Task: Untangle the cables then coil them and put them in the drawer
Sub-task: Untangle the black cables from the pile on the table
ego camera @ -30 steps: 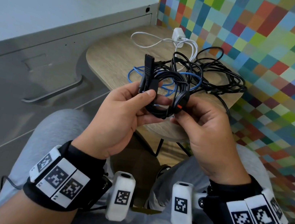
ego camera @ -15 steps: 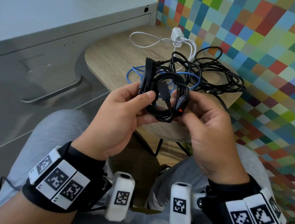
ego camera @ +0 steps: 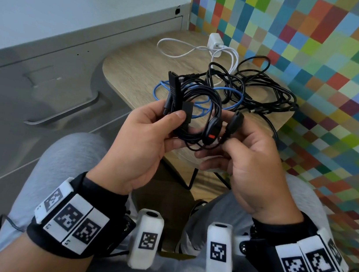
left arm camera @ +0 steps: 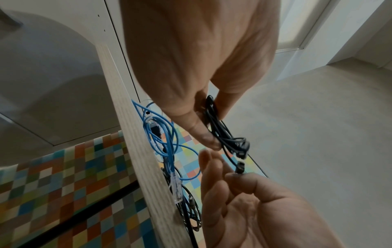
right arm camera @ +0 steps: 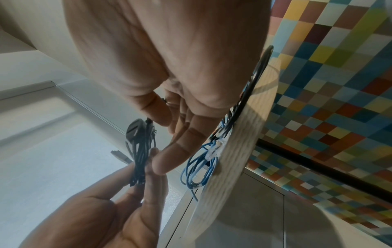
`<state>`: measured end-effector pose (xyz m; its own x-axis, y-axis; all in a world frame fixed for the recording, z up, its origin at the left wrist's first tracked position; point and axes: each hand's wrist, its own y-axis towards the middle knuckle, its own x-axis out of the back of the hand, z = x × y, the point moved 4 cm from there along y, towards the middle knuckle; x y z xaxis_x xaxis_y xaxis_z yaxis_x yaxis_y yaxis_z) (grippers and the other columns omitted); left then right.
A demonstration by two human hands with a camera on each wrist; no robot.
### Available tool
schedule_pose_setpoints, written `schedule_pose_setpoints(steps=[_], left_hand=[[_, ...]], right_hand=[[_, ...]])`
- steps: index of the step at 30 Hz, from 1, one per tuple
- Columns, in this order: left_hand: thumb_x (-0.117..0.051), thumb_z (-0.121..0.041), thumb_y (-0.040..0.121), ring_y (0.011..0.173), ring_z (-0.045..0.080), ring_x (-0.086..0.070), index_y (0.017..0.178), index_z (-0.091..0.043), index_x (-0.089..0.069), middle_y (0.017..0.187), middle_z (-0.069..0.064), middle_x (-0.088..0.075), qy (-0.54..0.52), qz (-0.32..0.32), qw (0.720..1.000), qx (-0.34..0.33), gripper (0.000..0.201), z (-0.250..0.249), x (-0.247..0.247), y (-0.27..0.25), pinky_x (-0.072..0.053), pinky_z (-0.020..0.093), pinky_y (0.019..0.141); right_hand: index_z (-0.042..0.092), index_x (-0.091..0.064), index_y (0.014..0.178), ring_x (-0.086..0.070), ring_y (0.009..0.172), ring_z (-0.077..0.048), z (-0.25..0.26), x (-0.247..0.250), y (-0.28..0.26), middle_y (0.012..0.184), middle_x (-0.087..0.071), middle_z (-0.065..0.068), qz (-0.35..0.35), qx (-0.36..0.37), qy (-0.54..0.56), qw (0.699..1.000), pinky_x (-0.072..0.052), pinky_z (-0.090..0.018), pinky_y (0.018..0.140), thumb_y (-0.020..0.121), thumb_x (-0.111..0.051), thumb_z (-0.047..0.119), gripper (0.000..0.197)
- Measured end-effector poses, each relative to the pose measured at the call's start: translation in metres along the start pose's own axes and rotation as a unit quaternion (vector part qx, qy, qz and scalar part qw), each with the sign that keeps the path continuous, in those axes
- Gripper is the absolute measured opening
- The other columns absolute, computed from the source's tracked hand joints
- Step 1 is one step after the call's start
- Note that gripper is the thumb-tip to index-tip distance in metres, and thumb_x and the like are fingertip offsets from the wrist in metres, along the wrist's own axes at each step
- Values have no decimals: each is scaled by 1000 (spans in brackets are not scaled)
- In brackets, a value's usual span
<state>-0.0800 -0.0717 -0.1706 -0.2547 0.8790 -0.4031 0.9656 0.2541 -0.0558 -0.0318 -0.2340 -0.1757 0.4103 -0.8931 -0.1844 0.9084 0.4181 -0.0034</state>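
I hold a small coil of black cable (ego camera: 196,115) above my lap, in front of the wooden table (ego camera: 137,70). My left hand (ego camera: 176,121) grips the coil's left side, thumb pressed on top, with two connectors sticking up past it. My right hand (ego camera: 226,140) pinches the cable just below its free plug (ego camera: 236,120), to the right of an inline switch (ego camera: 211,131) with a red mark. The left wrist view shows the coil (left arm camera: 214,120) between thumb and fingers. In the right wrist view the coil (right arm camera: 139,161) hangs in the left hand's grip.
On the table lie a blue cable (ego camera: 223,96), a tangle of black cables (ego camera: 265,95) and a white charger with its cord (ego camera: 214,42). A grey cabinet with a closed drawer and its handle (ego camera: 61,114) stands to the left. A checkered wall is on the right.
My right hand has drawn the free plug end out of the coil's middle, rightwards and slightly up. The left hand keeps its grip on the coil.
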Motion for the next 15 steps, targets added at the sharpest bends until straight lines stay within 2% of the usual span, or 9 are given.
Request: schedule_pose_setpoints(steps=[2,4,7,10,13,15], left_hand=[[-49,-4,104,84,17,-72,123,0,-64,107,20,-70,3,-9,1000,-1,25,0,1,1,-60,35,78],[-49,-4,104,84,17,-72,121,-1,-65,103,17,-72,1,-15,1000,-2,24,1,2,2,-59,35,78],[-49,-4,104,92,27,-72,118,-1,-66,104,16,-75,-3,-17,1000,-6,22,3,3,3,-61,35,77],[-48,-3,104,96,32,-70,115,-2,-67,104,18,-75,-5,-19,1000,-11,22,2,3,3,-62,32,75],[-48,-2,104,86,21,-72,113,-4,-67,98,13,-76,-5,-20,1000,-16,22,1,3,3,-60,30,73],[-49,-2,104,81,16,-72,113,-4,-67,97,11,-75,-2,-18,1000,-15,21,1,3,3,-59,28,72]], right_hand=[[15,-65,122,-70,66,-28,1,-1,-1,95,-77,-6,10,-13,29,999,-58,-36,53,100,-40,-14,44],[13,-63,125,-69,66,-30,2,-2,-2,97,-76,-9,19,-16,51,998,-57,-35,54,97,-44,-10,41],[12,-63,127,-69,67,-33,2,-2,-1,104,-74,-19,19,-28,74,997,-57,-36,55,85,-49,2,45],[11,-60,131,-69,70,-35,2,-3,-2,110,-71,-25,36,-33,88,995,-57,-37,57,85,-49,6,47],[14,-61,130,-70,73,-32,3,-5,-4,113,-68,-27,36,-21,76,996,-58,-37,60,87,-63,10,43],[18,-63,125,-72,73,-29,3,-6,-4,103,-71,-17,22,-6,45,999,-60,-35,61,85,-77,11,43]])
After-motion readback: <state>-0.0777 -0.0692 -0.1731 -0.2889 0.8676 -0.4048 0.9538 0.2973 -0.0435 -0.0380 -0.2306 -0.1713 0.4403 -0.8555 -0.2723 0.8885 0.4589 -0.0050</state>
